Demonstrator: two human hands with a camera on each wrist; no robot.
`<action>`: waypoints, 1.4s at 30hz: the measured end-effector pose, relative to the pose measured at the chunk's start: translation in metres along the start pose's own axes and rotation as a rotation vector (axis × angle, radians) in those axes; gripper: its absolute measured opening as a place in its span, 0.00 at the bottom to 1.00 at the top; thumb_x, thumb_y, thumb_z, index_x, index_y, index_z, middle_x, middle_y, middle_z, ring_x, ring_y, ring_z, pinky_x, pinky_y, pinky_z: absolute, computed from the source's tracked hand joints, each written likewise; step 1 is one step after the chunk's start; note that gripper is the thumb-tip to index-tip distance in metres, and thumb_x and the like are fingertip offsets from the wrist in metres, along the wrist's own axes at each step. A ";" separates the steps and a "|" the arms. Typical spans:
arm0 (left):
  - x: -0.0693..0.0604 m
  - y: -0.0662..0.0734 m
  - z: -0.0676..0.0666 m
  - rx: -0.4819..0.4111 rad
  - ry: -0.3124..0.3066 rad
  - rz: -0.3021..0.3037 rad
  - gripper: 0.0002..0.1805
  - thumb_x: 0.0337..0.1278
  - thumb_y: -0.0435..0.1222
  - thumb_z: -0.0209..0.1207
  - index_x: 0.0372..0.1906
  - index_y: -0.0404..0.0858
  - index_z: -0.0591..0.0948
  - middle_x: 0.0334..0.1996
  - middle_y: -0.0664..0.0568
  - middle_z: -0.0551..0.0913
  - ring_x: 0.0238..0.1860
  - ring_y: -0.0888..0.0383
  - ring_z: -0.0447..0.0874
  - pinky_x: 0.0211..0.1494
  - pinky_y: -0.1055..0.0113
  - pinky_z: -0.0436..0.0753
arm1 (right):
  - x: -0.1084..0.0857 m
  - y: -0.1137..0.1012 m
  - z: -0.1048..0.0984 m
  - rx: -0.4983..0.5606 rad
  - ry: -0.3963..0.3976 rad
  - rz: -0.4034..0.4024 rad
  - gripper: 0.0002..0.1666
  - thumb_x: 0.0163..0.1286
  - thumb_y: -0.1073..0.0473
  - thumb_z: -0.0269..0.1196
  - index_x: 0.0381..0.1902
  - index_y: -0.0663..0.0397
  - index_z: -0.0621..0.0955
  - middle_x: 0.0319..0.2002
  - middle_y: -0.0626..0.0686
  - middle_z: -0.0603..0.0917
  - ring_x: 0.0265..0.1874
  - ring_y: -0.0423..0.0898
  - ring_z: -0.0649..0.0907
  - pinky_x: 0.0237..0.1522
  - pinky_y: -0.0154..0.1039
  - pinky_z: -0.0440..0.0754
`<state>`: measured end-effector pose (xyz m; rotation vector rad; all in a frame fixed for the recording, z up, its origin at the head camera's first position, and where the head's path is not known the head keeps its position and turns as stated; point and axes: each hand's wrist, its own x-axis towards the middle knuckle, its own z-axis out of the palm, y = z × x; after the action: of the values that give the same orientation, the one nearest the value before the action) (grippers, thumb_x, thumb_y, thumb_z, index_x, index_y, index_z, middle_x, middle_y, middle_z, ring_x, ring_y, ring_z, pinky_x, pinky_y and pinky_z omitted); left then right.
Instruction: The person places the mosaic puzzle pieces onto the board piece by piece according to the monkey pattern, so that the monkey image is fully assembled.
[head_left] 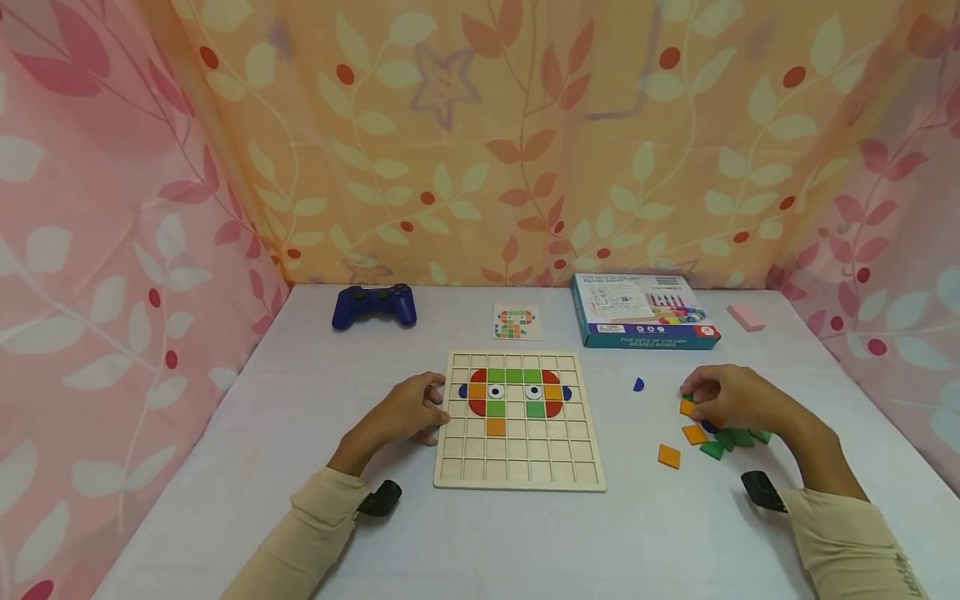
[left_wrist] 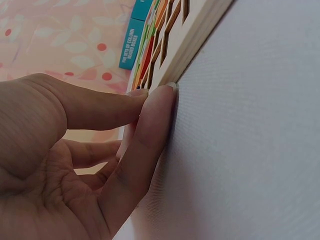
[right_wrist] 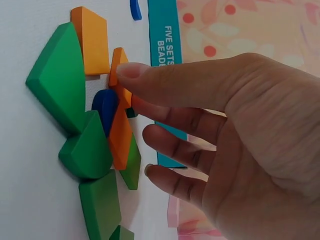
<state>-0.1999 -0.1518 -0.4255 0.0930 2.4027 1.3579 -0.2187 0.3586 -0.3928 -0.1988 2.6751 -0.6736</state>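
At its left edge, the wooden grid board (head_left: 465,471) is pinched between the thumb and fingers of my left hand (head_left: 405,408). Tiles in red, green, orange and blue, with two eye tiles, form a face-like pattern in its upper part; a single orange tile (head_left: 496,427) sits lower. My right hand (head_left: 742,398) is over the loose tiles on the right. Its thumb and index finger pinch an orange square tile (right_wrist: 116,57), seen close up in the right wrist view. Around it lie green tiles (right_wrist: 60,80), a blue half-round tile (right_wrist: 104,107) and other orange tiles (right_wrist: 92,42).
A small pattern card (head_left: 517,322) lies behind the board. Further back are a blue game controller (head_left: 373,306), a teal-edged box (head_left: 645,312) and a pink block (head_left: 746,317). One blue half-round piece (head_left: 638,384) and an orange square (head_left: 669,456) lie apart.
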 end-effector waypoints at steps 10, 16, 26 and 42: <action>0.001 -0.001 0.000 0.000 0.001 0.010 0.36 0.65 0.27 0.68 0.77 0.34 0.69 0.53 0.43 0.76 0.42 0.52 0.81 0.36 0.63 0.93 | 0.000 0.000 0.001 -0.009 0.003 -0.005 0.26 0.61 0.55 0.79 0.53 0.59 0.84 0.39 0.52 0.83 0.39 0.49 0.80 0.41 0.39 0.90; 0.001 -0.002 0.001 0.001 0.003 0.011 0.37 0.65 0.27 0.67 0.77 0.34 0.69 0.54 0.43 0.76 0.42 0.52 0.81 0.36 0.63 0.93 | 0.001 -0.010 0.006 0.003 0.021 -0.016 0.27 0.60 0.53 0.78 0.54 0.57 0.85 0.40 0.52 0.82 0.41 0.50 0.79 0.38 0.38 0.87; 0.001 0.000 0.002 -0.012 -0.003 0.018 0.37 0.65 0.26 0.67 0.77 0.33 0.68 0.53 0.43 0.76 0.41 0.52 0.81 0.35 0.62 0.93 | 0.005 -0.043 0.026 -0.012 0.067 -0.152 0.26 0.62 0.52 0.77 0.56 0.56 0.88 0.39 0.48 0.84 0.42 0.48 0.77 0.33 0.33 0.83; -0.001 0.001 0.001 -0.006 0.006 0.013 0.37 0.65 0.26 0.67 0.77 0.33 0.68 0.53 0.43 0.76 0.42 0.53 0.81 0.36 0.63 0.93 | 0.018 -0.085 0.061 0.001 0.038 -0.274 0.19 0.64 0.51 0.76 0.52 0.47 0.91 0.47 0.44 0.88 0.47 0.47 0.79 0.50 0.42 0.84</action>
<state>-0.1988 -0.1506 -0.4253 0.1039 2.4068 1.3724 -0.2079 0.2540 -0.4073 -0.5659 2.7094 -0.7656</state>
